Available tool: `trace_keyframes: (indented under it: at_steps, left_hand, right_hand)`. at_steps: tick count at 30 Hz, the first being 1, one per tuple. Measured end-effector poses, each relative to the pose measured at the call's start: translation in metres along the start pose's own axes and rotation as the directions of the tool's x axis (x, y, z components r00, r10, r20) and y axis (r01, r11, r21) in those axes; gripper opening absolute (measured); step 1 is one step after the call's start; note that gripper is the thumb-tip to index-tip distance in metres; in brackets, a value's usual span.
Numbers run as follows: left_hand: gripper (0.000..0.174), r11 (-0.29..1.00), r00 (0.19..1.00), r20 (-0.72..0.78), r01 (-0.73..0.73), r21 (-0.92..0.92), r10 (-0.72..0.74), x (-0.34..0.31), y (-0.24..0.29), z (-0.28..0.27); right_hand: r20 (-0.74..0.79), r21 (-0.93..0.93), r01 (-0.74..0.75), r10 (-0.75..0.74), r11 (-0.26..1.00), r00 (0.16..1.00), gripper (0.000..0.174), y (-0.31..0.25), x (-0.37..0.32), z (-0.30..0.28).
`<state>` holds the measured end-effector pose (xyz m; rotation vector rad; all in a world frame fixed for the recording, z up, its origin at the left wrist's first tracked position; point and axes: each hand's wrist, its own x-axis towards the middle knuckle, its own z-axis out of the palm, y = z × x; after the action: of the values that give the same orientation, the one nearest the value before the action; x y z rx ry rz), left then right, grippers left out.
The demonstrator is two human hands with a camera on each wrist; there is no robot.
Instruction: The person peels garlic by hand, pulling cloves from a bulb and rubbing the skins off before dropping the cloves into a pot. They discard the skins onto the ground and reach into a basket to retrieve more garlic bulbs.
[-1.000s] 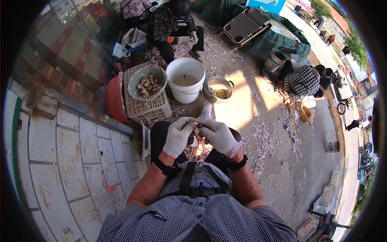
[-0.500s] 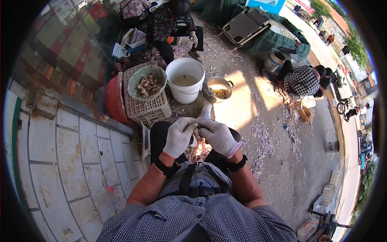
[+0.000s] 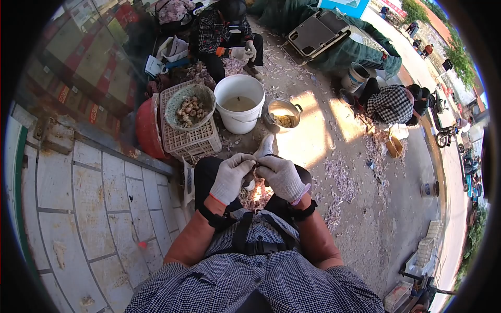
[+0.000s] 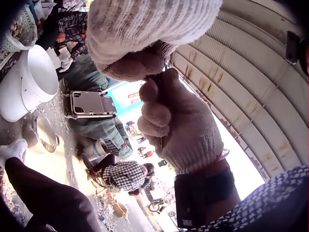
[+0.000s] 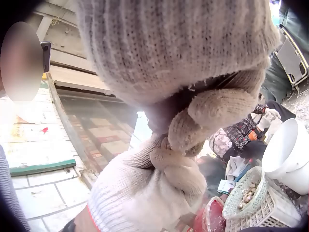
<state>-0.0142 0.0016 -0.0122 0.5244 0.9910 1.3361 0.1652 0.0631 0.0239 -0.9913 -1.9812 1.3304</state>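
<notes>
Both hands wear white knitted gloves and meet in front of the lap. My left hand (image 3: 229, 175) and my right hand (image 3: 283, 177) pinch a small dark garlic clove (image 3: 255, 164) between their thumbs and fingertips, which mostly hide it. Seen from the left wrist, the right hand (image 4: 186, 125) has its fingers curled in, fingertips right at the left hand (image 4: 149, 34). In the right wrist view the left hand's (image 5: 149, 186) thumb and fingers bunch together just under the right hand's fingers (image 5: 222, 108). Garlic skins (image 3: 255, 197) litter the ground between the legs.
Ahead stand a green colander (image 3: 171, 112) of garlic on a plastic crate (image 3: 201, 143), a white bucket (image 3: 240, 122) and a metal pot (image 3: 271, 122) with pale yellow pieces. A red basin (image 3: 147, 130) leans beside the crate. A white block wall (image 3: 88, 198) runs along the left. Another person (image 3: 222, 34) sits beyond.
My hands stay in front of the lap with small finger movements; the piece between the fingertips shows less than before. Far right, figures on the road have shifted.
</notes>
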Motion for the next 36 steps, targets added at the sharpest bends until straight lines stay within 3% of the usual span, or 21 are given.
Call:
trace_keyframes:
  at_steps: [1, 3, 7, 9, 11, 13, 16, 18, 19, 21, 23, 25, 31, 34, 36]
  left_hand:
    - [0.016, 1.0, 1.0, 0.0, 0.0, 0.0, 0.0, 0.0, -0.001, -0.002]
    - [0.015, 0.98, 0.996, 0.066, 0.068, -0.185, -0.057, 0.001, -0.002, -0.005]
    - [0.016, 0.971, 0.992, 0.086, 0.113, -0.213, -0.097, 0.0, -0.002, -0.005]
    - [0.011, 0.987, 0.995, -0.036, 0.082, -0.136, -0.088, -0.001, 0.0, 0.002]
    - [0.012, 0.956, 0.993, -0.096, -0.033, 0.29, 0.064, -0.003, 0.006, 0.009]
    - [0.015, 0.749, 0.961, -0.059, -0.173, 0.64, 0.271, -0.002, 0.001, 0.011]
    - [0.018, 0.702, 0.956, -0.027, -0.195, 0.685, 0.291, -0.002, -0.004, 0.012]
    - [0.021, 0.596, 0.947, 0.004, -0.205, 0.776, 0.321, -0.007, 0.0, 0.015]
    - [0.021, 0.597, 0.947, 0.009, -0.21, 0.774, 0.32, -0.007, 0.001, 0.015]
    - [0.022, 0.691, 0.989, -0.052, -0.061, 0.721, 0.141, -0.007, 0.004, 0.013]
    - [0.022, 0.73, 0.991, -0.057, -0.048, 0.682, 0.118, -0.005, 0.003, 0.011]
    - [0.02, 0.895, 0.99, -0.122, 0.113, 0.431, -0.066, -0.004, 0.003, 0.008]
    - [0.017, 0.845, 0.995, -0.085, 0.006, 0.534, 0.046, 0.007, -0.015, -0.005]
    - [0.017, 0.886, 0.992, -0.099, -0.021, 0.464, 0.075, 0.004, -0.012, 0.0]
    - [0.013, 0.981, 0.992, -0.127, 0.047, 0.189, -0.023, 0.003, -0.012, 0.0]
  right_hand:
    - [0.002, 0.009, -0.022, 0.022, 1.0, 1.0, 0.026, 0.001, 0.0, 0.0]
    - [0.003, 0.017, -0.044, 0.043, 0.999, 0.999, 0.027, 0.003, 0.0, 0.001]
    - [0.017, 0.0, -0.052, 0.052, 0.999, 0.998, 0.029, 0.009, 0.0, 0.002]
    - [0.019, -0.034, -0.043, 0.043, 0.999, 0.999, 0.03, 0.012, 0.001, 0.002]
    - [-0.003, -0.07, 0.026, -0.027, 0.997, 1.0, 0.031, 0.015, 0.0, 0.001]
    - [-0.012, -0.129, 0.074, -0.076, 0.989, 0.997, 0.03, 0.017, -0.002, -0.001]
    - [-0.029, -0.215, 0.112, -0.121, 0.97, 0.992, 0.023, 0.021, -0.003, 0.002]
    - [-0.017, -0.243, 0.098, -0.105, 0.965, 0.994, 0.023, 0.023, -0.003, 0.003]
    - [-0.02, -0.248, 0.096, -0.104, 0.964, 0.994, 0.023, 0.023, -0.004, 0.003]
    - [0.021, -0.276, 0.071, -0.067, 0.959, 0.998, 0.023, 0.023, -0.006, 0.005]
    - [0.022, -0.294, 0.1, -0.098, 0.951, 0.995, 0.022, 0.03, -0.006, 0.008]
    - [0.015, -0.276, 0.11, -0.111, 0.955, 0.994, 0.02, 0.032, -0.006, 0.012]
    - [-0.021, -0.378, 0.077, -0.091, 0.923, 0.996, 0.02, 0.026, -0.006, 0.016]
    - [-0.086, -0.31, 0.059, -0.09, 0.949, 0.992, 0.019, 0.025, -0.005, 0.015]
    - [-0.088, -0.291, 0.03, -0.058, 0.956, 0.994, 0.018, 0.034, -0.002, 0.009]
